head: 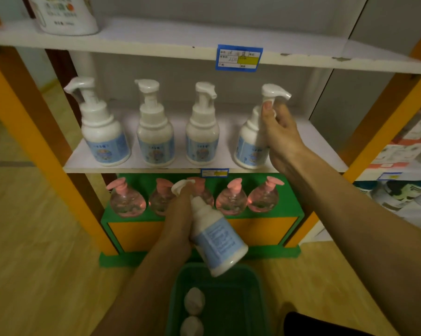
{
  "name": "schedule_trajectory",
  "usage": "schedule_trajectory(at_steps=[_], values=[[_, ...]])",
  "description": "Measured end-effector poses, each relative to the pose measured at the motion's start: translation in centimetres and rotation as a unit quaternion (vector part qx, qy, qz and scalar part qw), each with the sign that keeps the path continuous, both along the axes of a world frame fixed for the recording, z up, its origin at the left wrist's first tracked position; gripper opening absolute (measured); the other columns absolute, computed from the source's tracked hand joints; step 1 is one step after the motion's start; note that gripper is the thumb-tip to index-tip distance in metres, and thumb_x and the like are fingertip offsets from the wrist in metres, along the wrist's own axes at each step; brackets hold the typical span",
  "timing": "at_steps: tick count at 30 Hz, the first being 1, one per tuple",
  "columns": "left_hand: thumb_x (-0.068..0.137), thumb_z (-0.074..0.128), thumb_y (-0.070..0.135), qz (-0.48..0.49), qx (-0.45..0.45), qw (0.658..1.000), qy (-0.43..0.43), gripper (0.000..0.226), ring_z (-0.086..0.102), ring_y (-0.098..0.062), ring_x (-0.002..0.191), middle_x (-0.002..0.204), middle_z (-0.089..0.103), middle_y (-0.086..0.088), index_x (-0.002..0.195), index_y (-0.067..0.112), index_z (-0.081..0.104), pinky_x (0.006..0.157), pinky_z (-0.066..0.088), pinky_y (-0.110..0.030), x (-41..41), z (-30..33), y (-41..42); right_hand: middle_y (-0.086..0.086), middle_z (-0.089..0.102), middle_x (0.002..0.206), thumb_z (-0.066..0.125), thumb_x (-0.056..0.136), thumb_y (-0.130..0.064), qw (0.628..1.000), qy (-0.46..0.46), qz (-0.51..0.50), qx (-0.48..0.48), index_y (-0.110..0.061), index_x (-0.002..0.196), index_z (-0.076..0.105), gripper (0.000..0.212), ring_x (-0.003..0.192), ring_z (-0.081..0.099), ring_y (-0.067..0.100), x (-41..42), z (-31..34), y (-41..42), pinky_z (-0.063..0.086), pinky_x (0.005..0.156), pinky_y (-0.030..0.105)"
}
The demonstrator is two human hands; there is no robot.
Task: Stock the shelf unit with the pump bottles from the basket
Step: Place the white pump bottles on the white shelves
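A white shelf [308,132] in an orange frame carries four white pump bottles. The right hand [281,132] has its grip closed on the neck of the last bottle [249,146], which stands on the shelf. Below that grip, the left hand [180,214] grips a tilted bottle [216,236] over the green basket [255,294].
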State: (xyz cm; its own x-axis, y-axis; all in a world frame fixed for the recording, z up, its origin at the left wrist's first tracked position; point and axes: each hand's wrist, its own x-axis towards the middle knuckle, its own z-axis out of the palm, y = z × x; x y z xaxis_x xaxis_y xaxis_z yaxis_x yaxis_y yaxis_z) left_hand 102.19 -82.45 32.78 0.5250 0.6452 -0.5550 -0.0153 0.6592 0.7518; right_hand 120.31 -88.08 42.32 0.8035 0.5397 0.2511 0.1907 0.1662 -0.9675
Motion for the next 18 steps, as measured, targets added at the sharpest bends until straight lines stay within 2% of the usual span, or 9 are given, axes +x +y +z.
schedule_trajectory(at_steps=[3,9,11,13,15,17,18], values=[[0.084,0.057,0.053,-0.012,-0.001,1.000,-0.004,0.033,0.064,-0.030,0.090,0.095,0.064,-0.010,0.095,0.022,0.057,0.089,0.051,-0.052,0.0,-0.6,0.1,-0.003,0.060,0.108,0.044,0.101,-0.030,1.000,-0.002,0.013,-0.010,-0.025,0.123,0.051,0.024,0.096,0.057,0.008,0.9,-0.2,0.5,0.046,0.085,0.023],[0.074,0.064,0.059,-0.026,0.004,1.000,-0.005,0.051,0.068,-0.030,0.088,0.097,0.067,-0.009,0.108,0.023,0.058,0.083,0.054,-0.051,-0.3,-0.8,0.2,-0.006,0.060,0.101,0.043,0.101,-0.030,1.000,0.001,0.016,-0.022,-0.028,0.116,0.052,0.018,0.095,0.056,0.008,1.9,-0.6,1.2,0.045,0.092,0.030],[0.068,0.068,0.061,-0.026,0.009,1.000,-0.010,0.058,0.069,-0.029,0.088,0.100,0.068,-0.009,0.112,0.024,0.058,0.080,0.055,-0.051,-0.4,-0.8,0.2,-0.003,0.061,0.112,0.044,0.100,-0.032,0.999,0.003,0.005,-0.036,-0.025,0.123,0.050,0.024,0.103,0.057,0.010,1.9,-0.5,1.3,0.045,0.099,0.034],[0.058,0.072,0.064,-0.034,0.016,0.999,-0.014,0.075,0.069,-0.030,0.090,0.106,0.068,-0.010,0.119,0.025,0.055,0.079,0.055,-0.052,-0.5,-0.8,0.2,0.004,0.050,0.138,0.049,0.098,-0.036,0.998,0.008,-0.025,-0.063,-0.020,0.141,0.035,0.049,0.122,0.051,0.016,1.7,-0.6,0.9,0.041,0.105,0.034],[0.051,0.073,0.067,-0.041,0.019,0.999,-0.016,0.082,0.070,-0.029,0.088,0.108,0.067,-0.009,0.121,0.029,0.054,0.077,0.056,-0.051,-0.6,-1.1,0.1,0.008,0.034,0.151,0.053,0.095,-0.041,0.993,-0.013,-0.070,-0.097,-0.019,0.149,0.019,0.067,0.131,0.042,0.018,0.6,-1.4,-0.4,0.039,0.099,0.023],[0.055,0.073,0.066,-0.035,0.043,0.998,-0.025,0.058,0.072,-0.028,0.083,0.103,0.069,-0.007,0.106,0.042,0.060,0.073,0.057,-0.050,-0.6,-1.1,0.1,0.008,0.037,0.147,0.053,0.094,-0.042,0.986,-0.050,-0.102,-0.124,-0.023,0.147,0.022,0.064,0.118,0.045,0.012,-1.2,-2.9,-2.8,0.040,0.081,0.008],[0.058,0.073,0.064,-0.032,0.051,0.998,-0.029,0.045,0.072,-0.027,0.082,0.101,0.070,-0.007,0.098,0.045,0.062,0.073,0.057,-0.049,-0.6,-1.0,0.1,0.008,0.043,0.141,0.052,0.095,-0.041,0.983,-0.064,-0.111,-0.129,-0.023,0.144,0.026,0.059,0.110,0.049,0.007,-2.3,-3.9,-4.0,0.039,0.073,0.005]])
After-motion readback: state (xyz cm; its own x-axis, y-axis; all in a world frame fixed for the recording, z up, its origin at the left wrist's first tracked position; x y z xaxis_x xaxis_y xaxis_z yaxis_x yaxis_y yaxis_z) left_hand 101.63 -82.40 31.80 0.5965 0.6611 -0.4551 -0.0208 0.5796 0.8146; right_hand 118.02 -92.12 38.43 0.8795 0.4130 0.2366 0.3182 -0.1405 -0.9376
